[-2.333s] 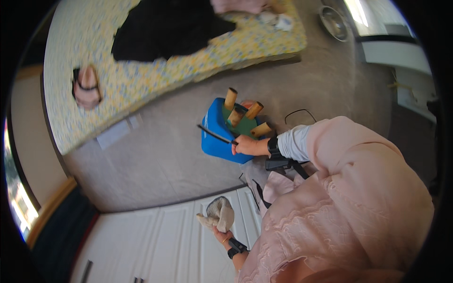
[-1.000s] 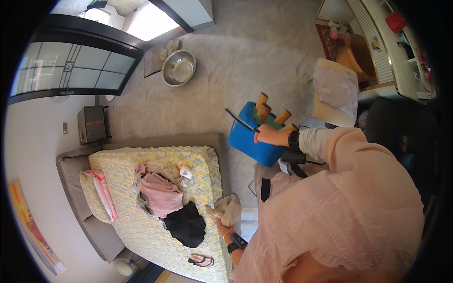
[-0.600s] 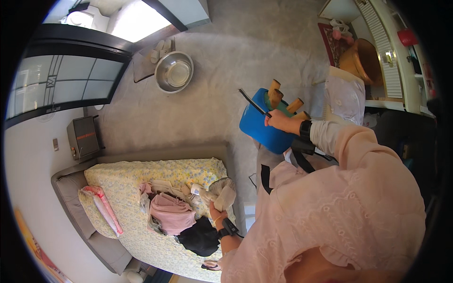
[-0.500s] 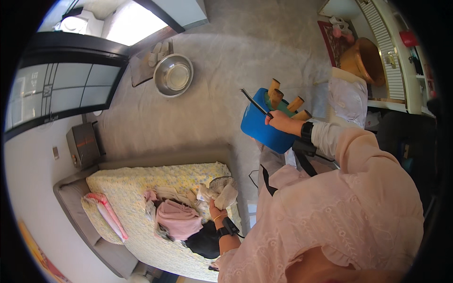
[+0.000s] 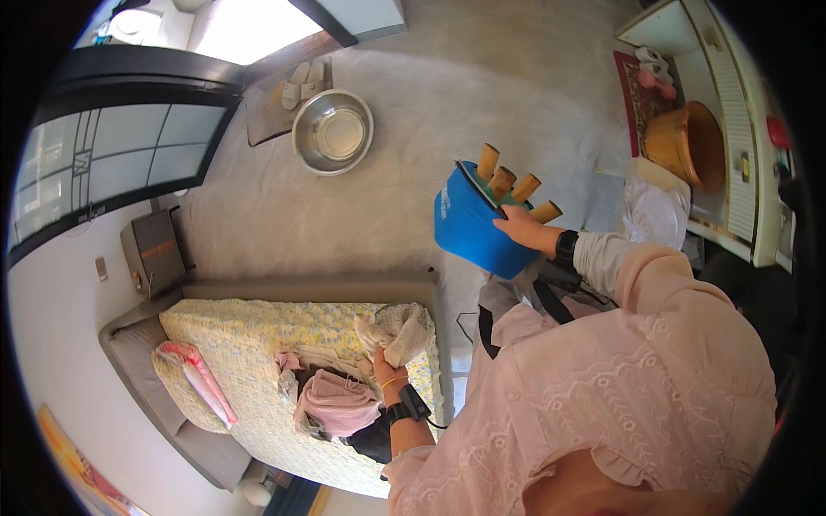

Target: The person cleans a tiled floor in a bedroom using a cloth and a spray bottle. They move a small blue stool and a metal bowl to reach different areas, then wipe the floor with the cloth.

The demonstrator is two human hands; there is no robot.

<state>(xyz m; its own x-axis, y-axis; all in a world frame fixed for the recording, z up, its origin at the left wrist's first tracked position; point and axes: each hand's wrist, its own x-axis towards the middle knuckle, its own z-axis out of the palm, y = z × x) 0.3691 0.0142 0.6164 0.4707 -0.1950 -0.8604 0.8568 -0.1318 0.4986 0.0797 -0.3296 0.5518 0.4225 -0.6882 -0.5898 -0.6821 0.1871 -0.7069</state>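
Note:
My right hand (image 5: 523, 227) is closed on the dark upper rim of a blue fabric-covered stool (image 5: 477, 225). The stool looks turned over, with several short wooden legs (image 5: 525, 187) pointing up and a greenish underside between them. Over the bed's near edge, my left hand (image 5: 385, 371) grips a bunched beige and grey cloth (image 5: 400, 331). Beside that hand lies a heap of clothes with a folded pink garment (image 5: 340, 402) on top and a black one (image 5: 374, 440) partly under it.
The bed (image 5: 241, 327) has a yellow patterned sheet and a pillow (image 5: 194, 387). A steel basin (image 5: 334, 133) and slippers (image 5: 303, 84) are on the floor by the doorway. An orange-brown bucket (image 5: 688, 146) stands right, near a white cabinet (image 5: 740, 163). A dark nightstand (image 5: 153, 251) is left.
A dark strip stuck out leftward from my right hand earlier; now the rim sits along the blue stool. The stool has tilted a little. My left hand still holds the cloth, raised slightly.

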